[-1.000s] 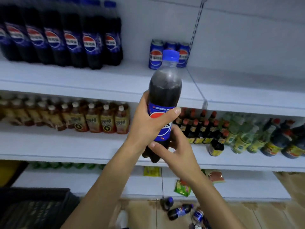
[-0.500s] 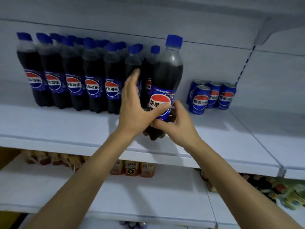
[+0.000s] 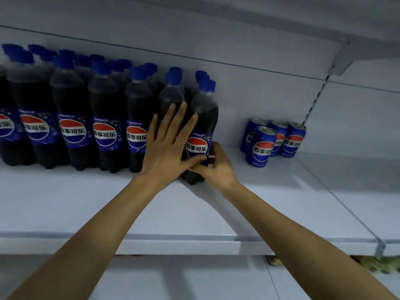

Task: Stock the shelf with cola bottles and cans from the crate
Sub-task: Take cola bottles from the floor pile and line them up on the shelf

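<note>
A cola bottle [image 3: 203, 118] with a blue cap and blue label stands upright on the white shelf [image 3: 270, 202], at the right end of a row of several like bottles [image 3: 71, 118]. My left hand [image 3: 166, 146] lies flat against its left side, fingers spread and pointing up, thumb across the label's lower edge. My right hand [image 3: 216, 167] is curled around the bottle's lower right side. To the right, three blue cola cans [image 3: 260, 146] stand in a cluster near the back wall.
The shelf's back wall [image 3: 249, 87] rises right behind the bottles. A bracket and slotted upright [image 3: 313, 100] mark the shelf bay's right end. Bare shelf lies between the bottle and the cans. A lower shelf [image 3: 194, 278] shows beneath the front edge.
The bottle went from held up in front of the shelves to standing on the upper shelf beside the row. My left hand's fingers have opened flat against it. The view rose to this shelf.
</note>
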A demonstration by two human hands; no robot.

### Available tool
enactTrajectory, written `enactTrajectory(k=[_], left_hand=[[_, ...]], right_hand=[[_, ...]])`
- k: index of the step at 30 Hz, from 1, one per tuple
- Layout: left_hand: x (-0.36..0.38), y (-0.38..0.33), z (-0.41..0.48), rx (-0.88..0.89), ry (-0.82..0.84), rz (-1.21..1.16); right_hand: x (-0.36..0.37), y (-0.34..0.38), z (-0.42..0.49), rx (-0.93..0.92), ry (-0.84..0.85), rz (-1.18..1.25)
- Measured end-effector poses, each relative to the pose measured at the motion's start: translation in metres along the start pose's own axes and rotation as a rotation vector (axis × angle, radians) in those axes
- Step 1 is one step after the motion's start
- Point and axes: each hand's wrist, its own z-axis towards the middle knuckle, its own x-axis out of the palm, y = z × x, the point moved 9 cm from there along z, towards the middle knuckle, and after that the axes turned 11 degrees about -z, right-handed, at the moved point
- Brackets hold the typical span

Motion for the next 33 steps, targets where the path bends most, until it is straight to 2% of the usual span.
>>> enactTrajectory(k=[6,11,18,21,23,26,29,33], left_hand=[[0.009,0.002,0.000,0.014,-0.025,0.067],[0.016,0.004,-0.001,0.012,-0.030,0.122],[0.019,0.004,-0.003,-0.010,-0.018,0.127],[0.017,0.003,-0.001,-0.034,-0.001,0.108],[0.011,-0.002,-0.001,-0.112,0.021,0.015],[-0.007,-0.029,-0.003,-0.322,0.039,-0.240],[-0.022,-0.089,-0.009,-0.360,0.041,-0.509],[-0.012,-0.174,-0.035,-0.450,0.051,-0.901]], right_hand=[[0.005,-0.003,0.014,0.015,0.055,-0.095],[0.004,-0.008,0.023,0.028,0.031,-0.175],[0.004,-0.013,0.023,0.039,0.013,-0.182],[0.008,-0.012,0.022,0.054,0.055,-0.212],[0.008,-0.010,0.013,0.047,0.093,-0.217],[-0.010,-0.005,-0.022,-0.017,0.101,-0.156],[-0.047,-0.014,-0.073,-0.017,0.097,-0.046],[-0.134,-0.045,-0.168,0.124,-0.060,0.179]])
